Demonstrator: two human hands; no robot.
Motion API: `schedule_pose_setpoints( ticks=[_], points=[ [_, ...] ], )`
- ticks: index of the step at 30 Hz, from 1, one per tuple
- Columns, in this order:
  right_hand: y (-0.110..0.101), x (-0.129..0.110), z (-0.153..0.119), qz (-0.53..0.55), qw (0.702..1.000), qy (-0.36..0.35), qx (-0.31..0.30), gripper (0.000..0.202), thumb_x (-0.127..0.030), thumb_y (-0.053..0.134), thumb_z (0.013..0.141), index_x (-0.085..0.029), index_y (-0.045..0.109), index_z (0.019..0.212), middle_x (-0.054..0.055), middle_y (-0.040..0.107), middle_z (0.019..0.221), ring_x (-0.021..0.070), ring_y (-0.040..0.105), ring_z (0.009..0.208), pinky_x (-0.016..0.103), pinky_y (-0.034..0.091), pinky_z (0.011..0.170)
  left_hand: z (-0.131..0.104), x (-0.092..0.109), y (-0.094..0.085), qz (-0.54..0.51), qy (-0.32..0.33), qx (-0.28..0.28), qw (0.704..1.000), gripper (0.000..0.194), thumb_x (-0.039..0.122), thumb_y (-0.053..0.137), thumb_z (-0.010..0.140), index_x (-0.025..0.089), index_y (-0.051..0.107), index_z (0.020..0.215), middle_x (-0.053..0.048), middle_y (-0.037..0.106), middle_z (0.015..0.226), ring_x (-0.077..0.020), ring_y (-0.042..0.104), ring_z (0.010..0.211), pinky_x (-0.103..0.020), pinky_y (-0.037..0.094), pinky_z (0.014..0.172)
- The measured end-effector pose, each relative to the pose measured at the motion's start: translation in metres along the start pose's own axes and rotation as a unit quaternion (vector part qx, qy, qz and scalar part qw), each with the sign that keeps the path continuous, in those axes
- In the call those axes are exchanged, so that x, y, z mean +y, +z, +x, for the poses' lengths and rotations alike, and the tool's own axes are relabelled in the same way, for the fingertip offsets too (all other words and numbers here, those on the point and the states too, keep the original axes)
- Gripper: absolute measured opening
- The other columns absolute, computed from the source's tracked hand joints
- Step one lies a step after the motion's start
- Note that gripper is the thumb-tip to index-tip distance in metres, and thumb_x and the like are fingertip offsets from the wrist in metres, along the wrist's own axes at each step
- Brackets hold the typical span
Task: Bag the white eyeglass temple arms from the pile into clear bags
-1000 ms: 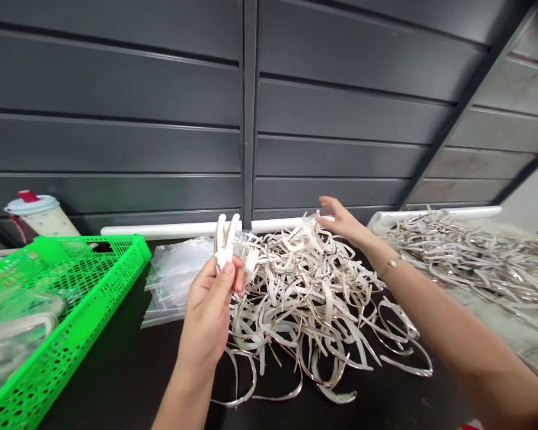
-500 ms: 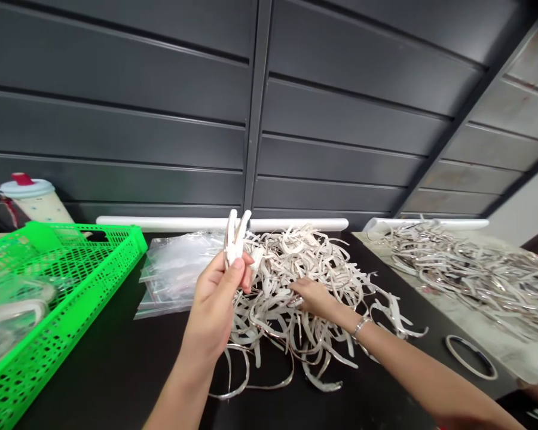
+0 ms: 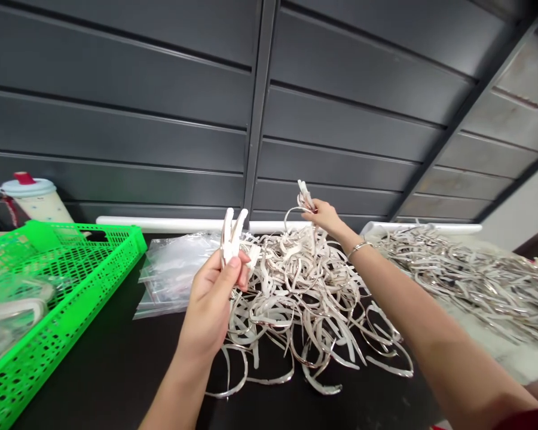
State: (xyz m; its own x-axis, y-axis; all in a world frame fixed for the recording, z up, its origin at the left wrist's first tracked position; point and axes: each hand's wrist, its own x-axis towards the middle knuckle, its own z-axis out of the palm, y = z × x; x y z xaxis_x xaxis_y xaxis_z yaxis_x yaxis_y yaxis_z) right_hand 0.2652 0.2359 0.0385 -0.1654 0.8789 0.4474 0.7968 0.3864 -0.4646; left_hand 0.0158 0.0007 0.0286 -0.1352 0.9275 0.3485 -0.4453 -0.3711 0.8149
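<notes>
Along the left side of the black worktop stands a green crate, with clear plastic bags just beside it toward the far edge. The left hand rises upright from the near edge, thumb pressed over a small bundle of white strips (their tips splay apart). A tangled pile of similar strips covers the worktop's middle. Over its far side, the right hand, arm stretched from the near right corner, pinches some curved strips.
</notes>
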Motion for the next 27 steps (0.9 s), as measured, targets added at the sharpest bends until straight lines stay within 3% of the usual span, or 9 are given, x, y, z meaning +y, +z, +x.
schedule_pose_setpoints(
  ticks=[4,6,9,11,14,18,22,27],
  points=[
    [0.016,-0.006,-0.022,0.020,0.997,-0.036,-0.058,0.062,-0.031,0.071,0.069,-0.018,0.052,0.126,0.012,0.058,0.121,0.0249,0.058,0.105,0.039,0.047,0.089,-0.001,0.002,-0.001,0.003,0.003,0.002,1.000,0.014,0.031,0.061,0.084,0.019,0.063,0.079,0.003,0.049,0.059,-0.0108,0.042,0.059,-0.025,0.036,0.063],
    [0.021,-0.004,-0.048,0.015,0.997,-0.047,-0.064,0.061,-0.031,0.069,0.072,-0.019,0.050,0.129,0.014,0.050,0.132,0.0283,0.046,0.123,0.045,0.038,0.101,-0.002,0.003,-0.001,0.003,0.002,0.002,1.000,0.014,0.031,0.060,0.084,0.019,0.063,0.078,0.003,0.048,0.059,-0.0111,0.042,0.059,-0.025,0.036,0.063],
    [0.021,0.008,-0.101,-0.004,0.997,-0.048,-0.063,0.060,-0.034,0.065,0.076,-0.020,0.047,0.131,0.015,0.037,0.143,0.0324,0.031,0.134,0.052,0.025,0.108,-0.001,0.003,-0.001,0.002,-0.003,0.004,1.000,0.014,0.031,0.059,0.084,0.019,0.063,0.078,0.003,0.048,0.060,-0.0112,0.041,0.059,-0.026,0.037,0.063],
    [0.020,0.022,-0.142,-0.028,0.997,-0.058,-0.052,0.058,-0.039,0.061,0.080,-0.024,0.044,0.133,0.013,0.035,0.144,0.0309,0.031,0.134,0.051,0.026,0.108,-0.001,0.003,0.000,0.000,-0.001,0.002,1.000,0.014,0.031,0.060,0.084,0.019,0.063,0.077,0.003,0.049,0.060,-0.0110,0.041,0.059,-0.025,0.037,0.062],
    [0.023,0.044,-0.204,-0.052,0.999,-0.015,0.001,0.054,-0.040,0.058,0.081,-0.024,0.045,0.131,0.014,0.036,0.139,0.0317,0.033,0.132,0.051,0.028,0.108,0.000,0.000,0.001,0.005,0.004,-0.006,1.000,0.013,0.029,0.059,0.084,0.020,0.064,0.076,0.003,0.049,0.059,-0.0108,0.041,0.058,-0.024,0.035,0.059],
    [0.038,0.058,-0.263,-0.052,0.995,0.076,-0.038,0.068,-0.039,0.066,0.073,-0.023,0.043,0.134,0.015,0.036,0.140,0.0343,0.035,0.131,0.051,0.032,0.106,-0.001,-0.003,0.003,0.017,-0.001,-0.015,1.000,0.013,0.029,0.058,0.085,0.021,0.065,0.077,0.002,0.049,0.061,-0.0113,0.042,0.059,-0.025,0.037,0.062],
    [0.056,0.055,-0.272,-0.018,0.994,0.061,-0.089,0.059,-0.023,0.068,0.066,-0.023,0.057,0.124,0.013,0.047,0.133,0.0314,0.046,0.124,0.045,0.040,0.101,-0.003,-0.005,0.004,0.028,0.008,-0.026,0.999,0.014,0.029,0.056,0.087,0.021,0.065,0.079,0.002,0.048,0.062,-0.0117,0.042,0.060,-0.026,0.037,0.063],
    [0.052,0.049,-0.233,0.009,0.999,0.028,-0.037,0.029,-0.009,0.053,0.069,-0.021,0.071,0.088,0.007,0.068,0.091,0.0233,0.066,0.087,0.038,0.052,0.084,-0.005,-0.003,0.005,0.028,0.013,-0.032,0.999,0.013,0.028,0.056,0.088,0.021,0.064,0.081,0.002,0.048,0.062,-0.0112,0.041,0.061,-0.025,0.037,0.064]
  ],
)
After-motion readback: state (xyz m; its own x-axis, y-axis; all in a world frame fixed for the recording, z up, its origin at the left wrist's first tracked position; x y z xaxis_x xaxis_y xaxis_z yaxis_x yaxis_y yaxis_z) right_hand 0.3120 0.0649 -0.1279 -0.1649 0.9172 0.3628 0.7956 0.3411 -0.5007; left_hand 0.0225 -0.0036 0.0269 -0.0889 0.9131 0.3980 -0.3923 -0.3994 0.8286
